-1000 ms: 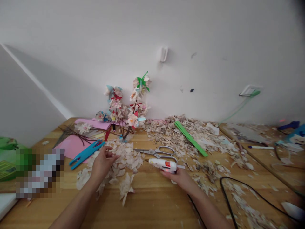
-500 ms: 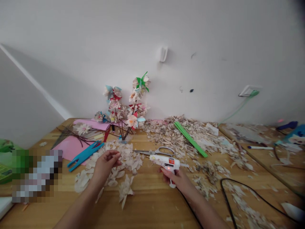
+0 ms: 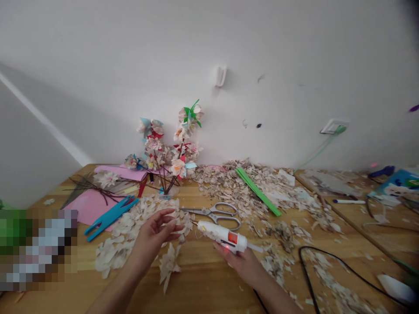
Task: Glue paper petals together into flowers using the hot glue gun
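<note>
My right hand [image 3: 240, 261] is wrapped round a white hot glue gun [image 3: 222, 235] with a small red light lit. Its nozzle points left, toward my left hand [image 3: 157, 231], which is held with its fingers loosely bent and apart. I see nothing held in it. Pale dried petals [image 3: 131, 226] lie loose on the table behind and beside that hand. Just below it rests a pale flower-like cluster of petals [image 3: 169, 265]. Grey-handled scissors [image 3: 212, 211] lie open behind the glue gun.
Handmade flowers on dark stems [image 3: 178, 168] stand by the wall. Green paper strips [image 3: 258, 192] lie across a heap of dried scraps [image 3: 222, 183]. At left are blue strips [image 3: 109, 216] and pink paper [image 3: 83, 207]. A black cord [image 3: 303, 266] loops at right.
My left hand has shifted right, toward the glue gun, and its fingers have spread. The glue gun has moved slightly left and tilted, its nozzle closer to my left fingers.
</note>
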`<state>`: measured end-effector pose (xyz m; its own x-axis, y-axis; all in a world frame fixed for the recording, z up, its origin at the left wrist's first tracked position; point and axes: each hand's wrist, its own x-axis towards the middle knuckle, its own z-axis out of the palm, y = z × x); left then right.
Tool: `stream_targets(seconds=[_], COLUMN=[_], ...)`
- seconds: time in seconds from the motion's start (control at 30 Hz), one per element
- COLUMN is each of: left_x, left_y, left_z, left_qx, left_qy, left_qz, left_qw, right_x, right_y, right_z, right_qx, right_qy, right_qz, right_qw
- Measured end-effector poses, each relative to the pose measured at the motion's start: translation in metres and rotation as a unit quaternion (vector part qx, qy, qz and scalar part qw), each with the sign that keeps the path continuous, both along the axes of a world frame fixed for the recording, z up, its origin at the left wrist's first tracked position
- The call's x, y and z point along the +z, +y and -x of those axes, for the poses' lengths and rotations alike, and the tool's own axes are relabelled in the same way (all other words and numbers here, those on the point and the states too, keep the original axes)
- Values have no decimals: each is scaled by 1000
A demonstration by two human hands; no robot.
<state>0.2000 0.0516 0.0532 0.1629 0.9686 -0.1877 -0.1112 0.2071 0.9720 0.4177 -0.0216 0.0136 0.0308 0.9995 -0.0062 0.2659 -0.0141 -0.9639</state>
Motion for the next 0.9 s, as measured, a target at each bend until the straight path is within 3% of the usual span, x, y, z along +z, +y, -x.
stream_targets(seconds=[0.33,0.63,0.9], left_x=[-3,-7,1], left_y=[-9,-10,-15], left_z=[-8,-8,-12], left_qx=[1,-7,14], left_qy=[-8,-21,-28], left_qz=[18,-3,-7], left_qw=[1000,1000,999], right_x=[-25,-22,-21], right_y=[-7,-7,-6], right_z=[-1,2,3], right_qx=[-57,-50,-65], right_qy=[-48,-41,-50], right_qz=[6,14,12], right_qw=[997,998,997])
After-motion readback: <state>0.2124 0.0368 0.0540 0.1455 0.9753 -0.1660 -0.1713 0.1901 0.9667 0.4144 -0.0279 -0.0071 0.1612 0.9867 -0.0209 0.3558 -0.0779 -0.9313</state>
